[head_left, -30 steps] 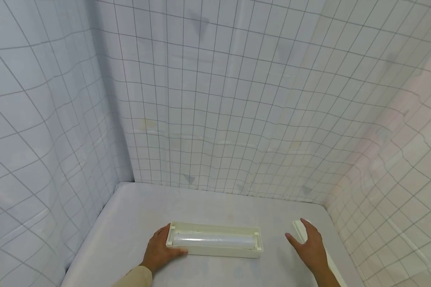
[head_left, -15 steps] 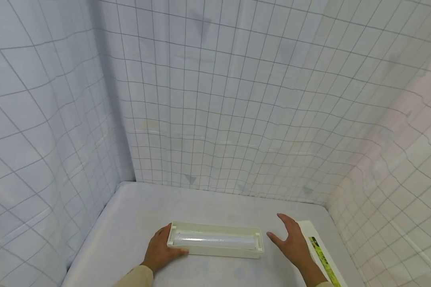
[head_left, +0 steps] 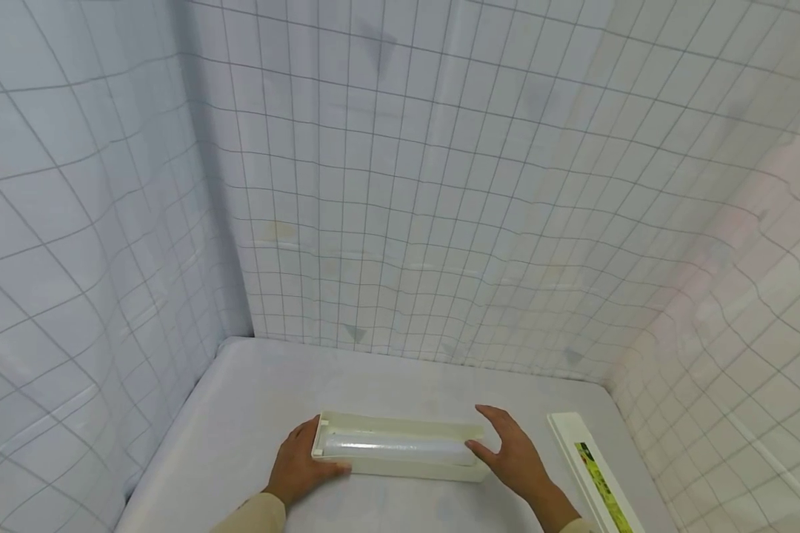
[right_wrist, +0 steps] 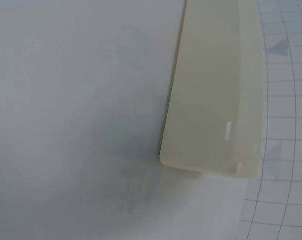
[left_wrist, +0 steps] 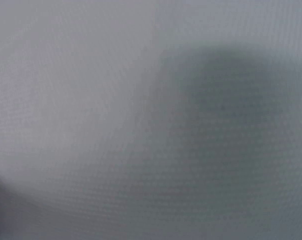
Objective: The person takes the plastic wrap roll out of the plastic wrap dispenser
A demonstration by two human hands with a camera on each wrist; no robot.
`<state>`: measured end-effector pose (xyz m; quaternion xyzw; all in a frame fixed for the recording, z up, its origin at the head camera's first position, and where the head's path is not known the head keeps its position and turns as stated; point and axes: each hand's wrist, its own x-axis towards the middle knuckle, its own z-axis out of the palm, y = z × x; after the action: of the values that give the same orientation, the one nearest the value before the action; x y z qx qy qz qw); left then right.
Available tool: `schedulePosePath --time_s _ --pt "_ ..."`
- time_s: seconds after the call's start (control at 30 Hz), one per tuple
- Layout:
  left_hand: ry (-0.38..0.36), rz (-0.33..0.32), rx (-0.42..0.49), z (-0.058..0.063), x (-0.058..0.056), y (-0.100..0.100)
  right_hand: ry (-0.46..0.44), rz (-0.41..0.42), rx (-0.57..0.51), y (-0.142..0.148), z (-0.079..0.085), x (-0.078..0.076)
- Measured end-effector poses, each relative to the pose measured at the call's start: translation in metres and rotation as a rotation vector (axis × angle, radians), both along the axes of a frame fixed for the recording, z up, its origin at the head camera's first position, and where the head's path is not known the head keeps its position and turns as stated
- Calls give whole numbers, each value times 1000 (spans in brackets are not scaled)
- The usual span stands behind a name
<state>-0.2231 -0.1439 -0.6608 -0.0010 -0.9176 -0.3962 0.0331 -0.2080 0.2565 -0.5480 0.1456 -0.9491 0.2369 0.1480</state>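
One open cream box lies at the lower middle of the head view, and one shiny pale roll is inside it. Two hands are seen: the left hand grips the left end between thumb and fingers, while the right hand has its thumb and fingers apart at the right end; whether they touch it, one cannot tell. One long white strip with one yellow-green label lies at lower right, apart from the box. Everything is on a pale surface, and white gridded sheeting stands behind and at both sides. The right hand covers part of the box's right end; the strip is cut by the bottom edge. The left wrist view is only grey blur; the right wrist view shows the box's outer side at upper right.
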Motion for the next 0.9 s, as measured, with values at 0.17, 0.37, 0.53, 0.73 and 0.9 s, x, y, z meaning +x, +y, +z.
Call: schedulePosePath --time_s 0.17,0.37,0.53,0.73,0.9 --pt "3 1 -1 0 0 1 17 44 -10 -10 -4 -1" --pt "21 5 2 -2 0 0 24 104 9 -19 -13 -3" --pt "55 11 -1 -6 0 0 28 181 43 -24 -25 -5" --pt "73 16 -6 -5 2 0 -30 199 46 -29 -38 -9" --pt "51 14 5 -4 1 1 -71 194 34 -32 -42 -11"
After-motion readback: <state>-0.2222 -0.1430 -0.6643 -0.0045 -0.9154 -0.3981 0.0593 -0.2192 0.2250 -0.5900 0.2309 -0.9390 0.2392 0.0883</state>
